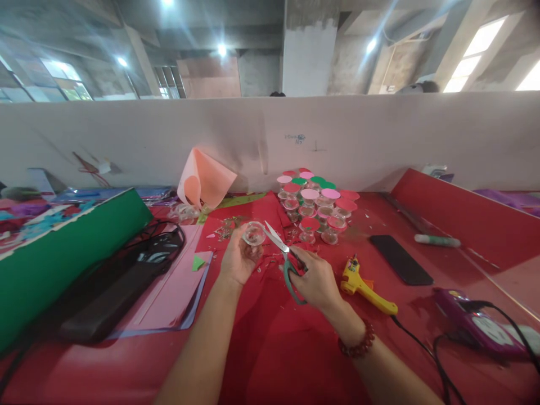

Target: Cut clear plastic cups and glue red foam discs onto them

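Note:
My left hand (pixel 241 256) is closed around a small clear plastic cup (pixel 254 233), its round rim turned up toward me. In my right hand (pixel 317 278) are scissors (pixel 278 239) with green-grey handles, my fingers through the loops. Their blades are slightly apart, and the tips point at the cup's right rim; whether they touch it I cannot tell. Behind the hands stand several clear cup shapes topped with coloured paper discs (pixel 310 194) in pink, red and green. Small clear scraps (pixel 225 229) lie on the red table around my left hand.
On the right are a yellow glue gun (pixel 367 289) with a cord, a black phone (pixel 400 260) and a purple device (pixel 481 329). At left lie pink paper sheets (pixel 169 292), a black case (pixel 113 301) and a green board (pixel 71 264). A white partition (pixel 147 140) runs across the back.

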The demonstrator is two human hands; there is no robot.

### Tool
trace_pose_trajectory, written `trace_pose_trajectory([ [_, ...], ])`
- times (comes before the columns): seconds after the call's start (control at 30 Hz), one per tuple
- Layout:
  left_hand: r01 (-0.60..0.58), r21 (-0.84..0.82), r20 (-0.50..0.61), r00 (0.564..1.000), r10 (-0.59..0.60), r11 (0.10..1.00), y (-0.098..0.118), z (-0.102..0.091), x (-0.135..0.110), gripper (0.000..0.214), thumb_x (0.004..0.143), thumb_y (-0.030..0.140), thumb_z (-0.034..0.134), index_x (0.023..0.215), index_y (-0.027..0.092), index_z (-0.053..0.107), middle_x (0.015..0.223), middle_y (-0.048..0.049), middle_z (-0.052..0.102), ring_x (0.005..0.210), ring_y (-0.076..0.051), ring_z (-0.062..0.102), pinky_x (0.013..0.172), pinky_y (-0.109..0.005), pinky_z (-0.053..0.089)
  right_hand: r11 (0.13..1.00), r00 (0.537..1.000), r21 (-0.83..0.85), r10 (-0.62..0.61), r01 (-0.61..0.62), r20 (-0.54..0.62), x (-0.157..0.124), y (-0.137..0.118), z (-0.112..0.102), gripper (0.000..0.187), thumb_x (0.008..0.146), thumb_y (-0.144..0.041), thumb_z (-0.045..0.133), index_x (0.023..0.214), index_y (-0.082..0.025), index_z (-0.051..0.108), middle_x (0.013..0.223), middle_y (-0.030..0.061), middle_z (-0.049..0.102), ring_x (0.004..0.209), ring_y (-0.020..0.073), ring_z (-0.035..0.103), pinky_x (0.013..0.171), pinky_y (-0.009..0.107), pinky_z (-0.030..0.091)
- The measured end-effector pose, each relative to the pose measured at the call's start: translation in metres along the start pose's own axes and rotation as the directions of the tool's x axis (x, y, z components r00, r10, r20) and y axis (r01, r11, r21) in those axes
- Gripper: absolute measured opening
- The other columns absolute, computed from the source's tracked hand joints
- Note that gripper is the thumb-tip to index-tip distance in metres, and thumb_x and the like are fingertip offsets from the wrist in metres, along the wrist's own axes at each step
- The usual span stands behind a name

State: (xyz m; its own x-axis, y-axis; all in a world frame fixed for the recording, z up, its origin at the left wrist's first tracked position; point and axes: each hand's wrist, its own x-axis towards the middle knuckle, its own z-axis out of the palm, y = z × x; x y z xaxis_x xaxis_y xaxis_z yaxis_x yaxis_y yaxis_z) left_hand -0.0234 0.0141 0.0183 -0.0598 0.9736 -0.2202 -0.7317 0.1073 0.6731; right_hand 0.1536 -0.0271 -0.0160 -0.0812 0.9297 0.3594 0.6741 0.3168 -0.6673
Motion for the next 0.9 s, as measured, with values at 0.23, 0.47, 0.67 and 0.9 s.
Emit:
trace_pose_trajectory([
  [0.23, -0.019, -0.020, 0.083, 0.996, 0.020, 1.000, -0.002, -0.003, 0.003, 0.025, 0.069, 0.033, 0.071, 0.079, 0.013, 0.062, 0.063, 0.0026, 0.059, 0.039, -0.004, 0.034, 0.039, -0.021, 0.035, 0.996, 0.996, 0.093, -0.022, 0.015, 0.084, 0.000, 0.004, 0.002, 0.032, 0.077, -0.024, 0.058, 0.107, -0.023, 0.070, 0.081, 0.0020, 0.070, 0.065, 0.0150, 0.059, 0.062, 0.021, 0.041],
  [0.47, -0.030, -0.010, 0.108, 0.994, 0.031, 0.999, -0.003, -0.005, 0.005, 0.024, 0.069, 0.033, 0.070, 0.079, 0.013, 0.063, 0.064, 0.0024, 0.062, 0.039, -0.004, 0.033, 0.038, -0.021, 0.033, 0.961, 0.990, 0.272, 0.001, -0.040, 0.143, -0.001, 0.004, 0.004, 0.023, 0.078, -0.027, 0.059, 0.094, -0.019, 0.073, 0.064, -0.0020, 0.062, 0.056, 0.0127, 0.052, 0.056, 0.020, 0.039],
  [0.67, 0.011, 0.015, 0.082, 0.997, -0.012, 1.000, -0.005, -0.005, 0.004, 0.027, 0.069, 0.035, 0.070, 0.081, 0.011, 0.065, 0.065, 0.0013, 0.064, 0.039, -0.003, 0.034, 0.041, -0.021, 0.038, 0.920, 0.992, 0.376, 0.077, -0.108, 0.097, 0.003, 0.004, 0.003, 0.024, 0.075, -0.032, 0.063, 0.092, -0.017, 0.072, 0.065, -0.0015, 0.059, 0.056, 0.0124, 0.049, 0.053, 0.021, 0.037],
  [0.9, -0.004, -0.018, 0.055, 0.998, 0.005, 1.000, -0.004, -0.004, 0.004, 0.025, 0.069, 0.034, 0.072, 0.081, 0.014, 0.063, 0.065, 0.0019, 0.063, 0.040, -0.004, 0.035, 0.037, -0.019, 0.034, 0.993, 1.000, 0.114, 0.011, -0.009, -0.017, 0.001, 0.000, -0.006, 0.041, 0.074, -0.036, 0.065, 0.112, -0.022, 0.069, 0.091, 0.0051, 0.071, 0.072, 0.0183, 0.061, 0.067, 0.026, 0.046],
])
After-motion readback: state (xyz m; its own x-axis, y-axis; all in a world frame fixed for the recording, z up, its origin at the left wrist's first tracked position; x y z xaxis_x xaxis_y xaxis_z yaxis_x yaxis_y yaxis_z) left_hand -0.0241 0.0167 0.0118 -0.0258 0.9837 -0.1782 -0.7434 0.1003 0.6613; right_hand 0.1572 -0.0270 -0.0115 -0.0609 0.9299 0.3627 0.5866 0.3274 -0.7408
